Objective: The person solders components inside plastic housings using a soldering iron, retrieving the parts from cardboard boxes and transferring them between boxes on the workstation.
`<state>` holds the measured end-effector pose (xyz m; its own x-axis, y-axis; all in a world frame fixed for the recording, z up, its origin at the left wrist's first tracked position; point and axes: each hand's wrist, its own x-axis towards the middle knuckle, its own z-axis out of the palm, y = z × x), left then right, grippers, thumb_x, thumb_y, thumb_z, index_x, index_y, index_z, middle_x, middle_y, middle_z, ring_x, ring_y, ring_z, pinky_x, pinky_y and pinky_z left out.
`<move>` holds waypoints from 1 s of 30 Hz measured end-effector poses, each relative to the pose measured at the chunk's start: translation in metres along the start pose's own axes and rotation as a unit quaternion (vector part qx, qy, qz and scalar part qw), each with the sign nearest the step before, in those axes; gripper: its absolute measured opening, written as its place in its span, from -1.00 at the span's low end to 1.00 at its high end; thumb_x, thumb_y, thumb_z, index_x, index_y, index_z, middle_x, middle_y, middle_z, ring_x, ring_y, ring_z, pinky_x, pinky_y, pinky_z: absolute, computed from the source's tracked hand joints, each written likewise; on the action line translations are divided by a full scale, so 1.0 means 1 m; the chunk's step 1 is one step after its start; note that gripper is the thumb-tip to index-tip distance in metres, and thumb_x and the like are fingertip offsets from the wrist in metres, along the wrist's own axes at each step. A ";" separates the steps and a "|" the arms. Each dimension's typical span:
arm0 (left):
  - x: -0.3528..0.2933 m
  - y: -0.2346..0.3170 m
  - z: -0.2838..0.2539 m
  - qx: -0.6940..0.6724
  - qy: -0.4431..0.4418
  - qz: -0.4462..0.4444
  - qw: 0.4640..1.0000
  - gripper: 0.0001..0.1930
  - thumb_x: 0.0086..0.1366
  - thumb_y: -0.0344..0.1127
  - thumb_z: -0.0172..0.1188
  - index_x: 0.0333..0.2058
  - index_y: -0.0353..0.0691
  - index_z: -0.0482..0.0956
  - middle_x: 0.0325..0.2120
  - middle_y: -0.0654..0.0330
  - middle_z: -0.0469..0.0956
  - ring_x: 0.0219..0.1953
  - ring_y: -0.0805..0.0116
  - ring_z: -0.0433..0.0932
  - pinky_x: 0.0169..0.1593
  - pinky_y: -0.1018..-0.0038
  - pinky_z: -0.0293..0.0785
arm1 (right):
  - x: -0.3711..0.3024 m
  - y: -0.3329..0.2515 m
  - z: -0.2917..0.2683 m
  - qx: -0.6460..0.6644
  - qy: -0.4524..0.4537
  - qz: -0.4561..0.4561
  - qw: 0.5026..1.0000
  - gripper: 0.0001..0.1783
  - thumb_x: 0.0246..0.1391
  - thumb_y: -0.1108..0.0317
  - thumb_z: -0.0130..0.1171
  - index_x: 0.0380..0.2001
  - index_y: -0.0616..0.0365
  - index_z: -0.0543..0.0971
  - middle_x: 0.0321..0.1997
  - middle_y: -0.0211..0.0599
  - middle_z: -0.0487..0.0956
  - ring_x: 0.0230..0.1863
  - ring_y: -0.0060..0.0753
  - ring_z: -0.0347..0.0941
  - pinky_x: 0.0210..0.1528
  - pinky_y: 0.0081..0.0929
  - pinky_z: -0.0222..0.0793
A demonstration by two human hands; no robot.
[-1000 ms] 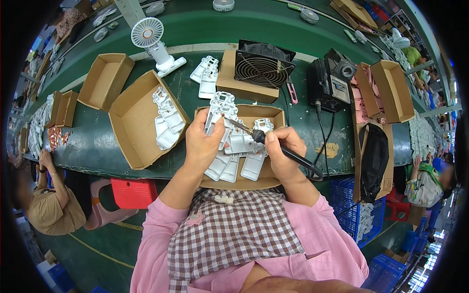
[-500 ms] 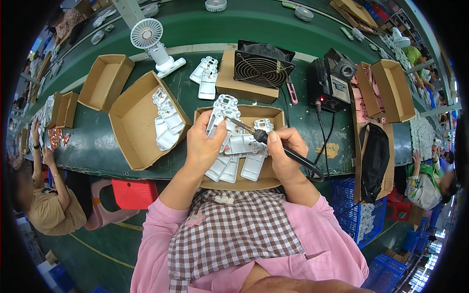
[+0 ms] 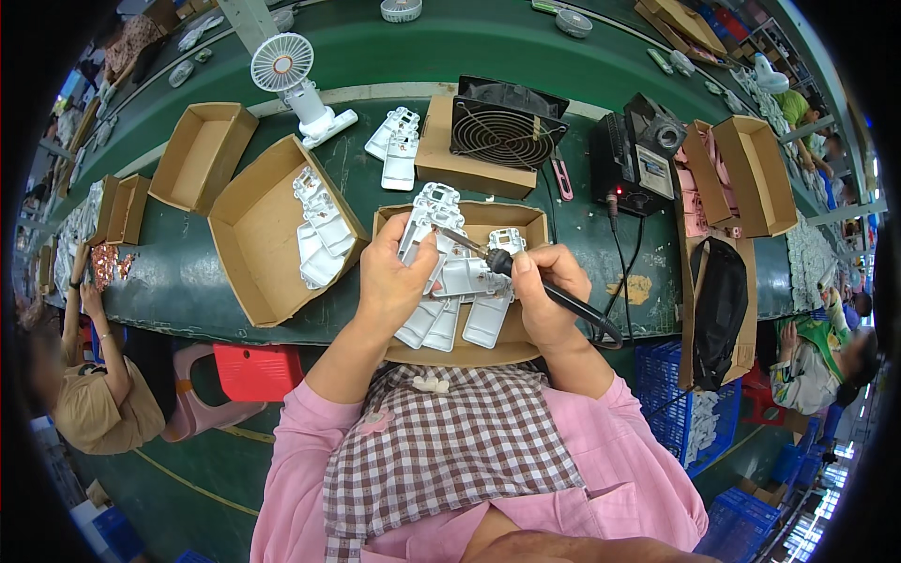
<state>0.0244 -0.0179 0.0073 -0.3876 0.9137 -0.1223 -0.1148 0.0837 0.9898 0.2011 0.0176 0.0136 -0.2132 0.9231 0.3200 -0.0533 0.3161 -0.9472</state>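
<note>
My left hand (image 3: pixel 392 273) grips a white plastic housing (image 3: pixel 437 203) with cut-outs at its upper end, held tilted over a shallow cardboard box (image 3: pixel 527 349). In my right hand (image 3: pixel 552 289) is a soldering iron (image 3: pixel 501 262), held by its black handle, with the cord trailing right. Its metal tip reaches the middle of the housing, near my left thumb; whether it touches cannot be made out. Several more white housings (image 3: pixel 486 319) lie in the box below, overlapping one another.
A larger carton (image 3: pixel 236 272) with white housings stands left. Behind are a white handheld fan (image 3: pixel 282 64), a black cooling fan (image 3: pixel 507 131) on a carton and a black soldering station (image 3: pixel 631 159). A black bag (image 3: pixel 721 310) lies right. Co-workers sit at both sides; a green conveyor (image 3: pixel 488 42) runs behind.
My hands, the housing and the soldering iron keep nearly the same place. Items on the conveyor have shifted left, and the co-workers' arms at both sides have moved.
</note>
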 end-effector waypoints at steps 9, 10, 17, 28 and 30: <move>0.003 0.001 -0.006 -0.101 -0.035 -0.076 0.991 -0.75 0.21 -0.47 0.11 -0.12 -0.36 0.41 -0.35 0.20 0.53 -0.44 0.57 0.50 -0.43 0.60 0.50 | -0.008 0.008 -0.012 0.036 0.025 -0.033 0.998 -0.88 0.11 0.46 0.12 -0.44 0.24 0.40 -0.54 -0.34 0.48 -0.55 -0.65 0.32 -0.50 -0.65 0.26; 0.004 -0.005 -0.007 -0.091 -0.044 -0.049 0.994 -0.72 0.20 -0.47 0.12 -0.10 -0.34 0.39 -0.30 0.20 0.52 -0.35 0.55 0.50 -0.31 0.59 0.48 | -0.008 0.006 -0.011 0.050 0.032 -0.035 0.998 -0.87 0.11 0.45 0.12 -0.44 0.24 0.40 -0.52 -0.34 0.48 -0.54 -0.65 0.32 -0.50 -0.65 0.26; 0.004 0.000 -0.004 -0.090 -0.070 -0.032 0.993 -0.68 0.26 -0.36 0.13 -0.04 -0.32 0.37 -0.22 0.21 0.50 -0.22 0.56 0.45 -0.12 0.60 0.38 | -0.006 0.006 -0.007 0.047 0.022 -0.043 0.998 -0.88 0.11 0.45 0.13 -0.43 0.24 0.42 -0.52 -0.35 0.48 -0.54 -0.68 0.30 -0.50 -0.67 0.24; 0.001 0.004 -0.002 -0.039 -0.053 -0.035 0.997 -0.79 0.35 -0.33 0.01 -0.12 -0.32 0.42 -0.43 0.15 0.55 -0.51 0.44 0.57 -0.47 0.59 0.53 | -0.003 0.006 -0.005 -0.011 0.005 -0.017 1.000 -0.87 0.09 0.44 0.16 -0.44 0.24 0.43 -0.56 -0.39 0.49 -0.59 -0.71 0.32 -0.54 -0.67 0.24; 0.000 0.005 -0.002 -0.039 -0.053 -0.034 0.997 -0.79 0.35 -0.32 0.01 -0.13 -0.32 0.42 -0.43 0.15 0.55 -0.52 0.44 0.57 -0.47 0.59 0.53 | -0.003 0.004 -0.004 -0.017 0.005 -0.001 1.000 -0.86 0.09 0.43 0.17 -0.45 0.24 0.43 -0.55 -0.39 0.50 -0.58 -0.71 0.33 -0.54 -0.67 0.25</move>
<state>0.0218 -0.0181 0.0121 -0.2777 0.9443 -0.1765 -0.2099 0.1197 0.9704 0.2059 0.0170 0.0091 -0.2031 0.9244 0.3229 -0.0206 0.3256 -0.9453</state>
